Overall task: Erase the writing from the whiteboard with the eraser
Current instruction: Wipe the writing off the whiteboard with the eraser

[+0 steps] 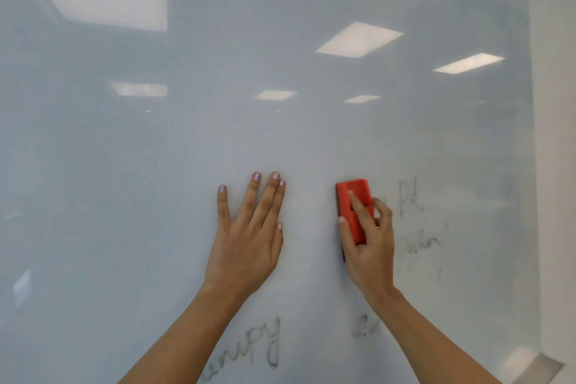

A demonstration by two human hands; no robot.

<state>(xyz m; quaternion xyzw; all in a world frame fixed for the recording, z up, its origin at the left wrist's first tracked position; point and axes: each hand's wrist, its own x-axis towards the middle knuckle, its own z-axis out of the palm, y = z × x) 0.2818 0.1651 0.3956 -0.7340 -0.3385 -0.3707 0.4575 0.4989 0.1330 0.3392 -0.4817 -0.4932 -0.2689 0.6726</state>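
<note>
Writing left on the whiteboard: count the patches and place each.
4 patches: one right of the eraser, one just below it, a smudge beside the right forearm, one low beside the left forearm. Arms may hide more.

One whiteboard, one red eraser, two hands (left hand, right hand), four faded writing patches right of and below them.
</note>
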